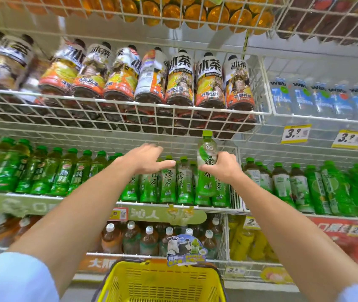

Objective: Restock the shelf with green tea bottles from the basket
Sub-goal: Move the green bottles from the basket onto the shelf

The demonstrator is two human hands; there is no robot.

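Observation:
My right hand (221,168) grips a green tea bottle (207,149) upright by its middle, in front of the shelf's row of green tea bottles (168,184). The held bottle's lime cap nearly reaches the wire rack above. My left hand (146,159) hovers open, palm down, over the caps of the shelved bottles to the left of the held one. It holds nothing. The yellow basket (162,280) sits low in the middle, below my arms; what I see of its inside holds no bottles.
A white wire rack (117,118) of iced tea bottles hangs directly above the green tea row. Other green bottles fill the shelf left (43,168) and right (317,186). Brown tea bottles (143,238) stand one shelf lower. Water bottles (326,99) are upper right.

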